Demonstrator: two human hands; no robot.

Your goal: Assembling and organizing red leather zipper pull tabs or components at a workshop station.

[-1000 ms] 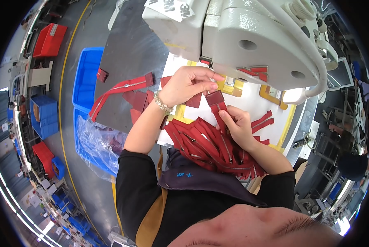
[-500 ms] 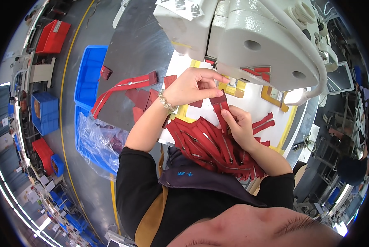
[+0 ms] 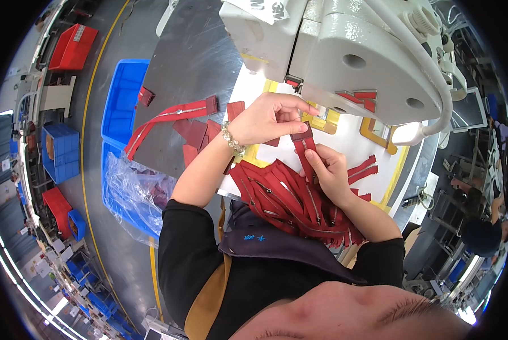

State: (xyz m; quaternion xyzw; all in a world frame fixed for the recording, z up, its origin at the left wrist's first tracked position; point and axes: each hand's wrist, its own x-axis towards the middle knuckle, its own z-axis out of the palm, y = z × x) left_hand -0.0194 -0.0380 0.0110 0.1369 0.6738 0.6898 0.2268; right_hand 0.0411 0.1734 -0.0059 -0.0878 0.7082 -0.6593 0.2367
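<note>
Looking like a sewing workshop in a factory. Showing this first through a big white machine [image 3: 373, 65] with a lit lamp [image 3: 407, 134], both hanging over a work table [image 3: 191, 62]. Spreading red zippers [image 3: 276, 198] in a heap along the near edge and red scraps [image 3: 189, 131] farther left. Placing blue bins [image 3: 121, 107] beside the table, one with a clear plastic bag [image 3: 128, 181] draped over it. Running a yellow line [image 3: 84, 141] along a grey floor [image 3: 126, 255], as in an industrial aisle. Setting red bins [image 3: 71, 51] and a blue crate [image 3: 61, 153] along the far left side. Including another person [image 3: 480, 237] near the right edge.
</note>
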